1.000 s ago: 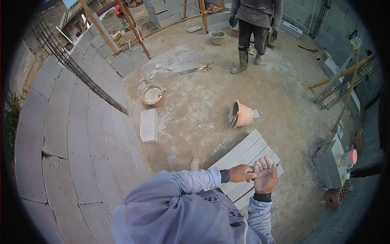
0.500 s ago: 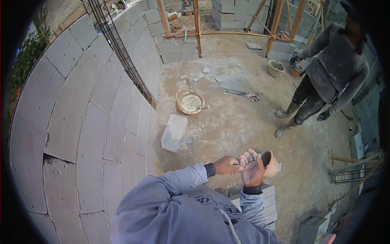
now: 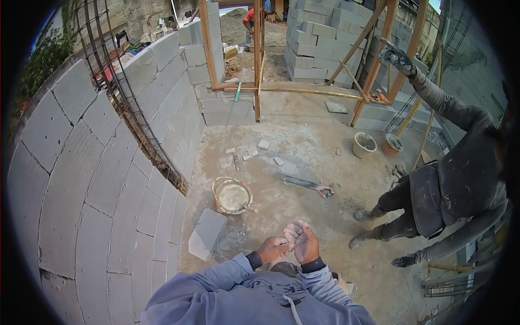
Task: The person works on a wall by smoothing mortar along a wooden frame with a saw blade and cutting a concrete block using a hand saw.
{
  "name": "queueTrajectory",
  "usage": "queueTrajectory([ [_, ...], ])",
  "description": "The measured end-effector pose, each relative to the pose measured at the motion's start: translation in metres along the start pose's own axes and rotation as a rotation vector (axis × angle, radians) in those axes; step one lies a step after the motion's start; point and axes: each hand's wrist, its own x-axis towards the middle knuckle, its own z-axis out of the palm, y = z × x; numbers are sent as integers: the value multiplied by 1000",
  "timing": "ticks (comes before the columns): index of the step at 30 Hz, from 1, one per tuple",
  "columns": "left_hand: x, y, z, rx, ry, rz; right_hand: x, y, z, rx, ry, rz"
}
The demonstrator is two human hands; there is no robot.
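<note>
Dusty and bare, my two hands meet in front of my chest. My left hand (image 3: 274, 248) has its fingers closed and touches the fingers of my right hand (image 3: 306, 246); whatever it may pinch is hidden. The right palm is turned up, its pale, dust-covered fingers loosely bent and apart. Both wrists have dark cuffs under grey-blue sleeves. Beyond my hands on the floor are a bucket of grey mortar (image 3: 234, 197), with a handle sticking out at its rim, and a cut grey block (image 3: 208, 234). A hand saw (image 3: 304, 184) lies farther ahead.
A block wall (image 3: 103, 206) with a rebar column (image 3: 135, 130) runs along the left. At right stands a co-worker (image 3: 460, 179), one gloved hand raised. Two buckets (image 3: 364, 145), a hammer (image 3: 234, 157) and block scraps lie ahead, before a wooden frame (image 3: 257, 65). Another person (image 3: 249, 24) bends outside.
My view has tilted upward, so more of the area outside shows. The co-worker's arm has risen from beside the buckets to point upward. My hands remain together.
</note>
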Motion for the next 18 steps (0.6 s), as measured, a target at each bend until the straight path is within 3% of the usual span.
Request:
queueTrajectory([
  [6,133,71,-46,148,135,182,133,-92,56,-168,-113,-38],
  [9,191,60,-76,-23,165,205,200,-106,68,-210,-155,-21],
  [14,296,70,-140,-29,120,95,327,-114,44,-200,-99,27],
  [18,408,99,-187,-60,-21,58,433,-165,62,-233,2,-35],
])
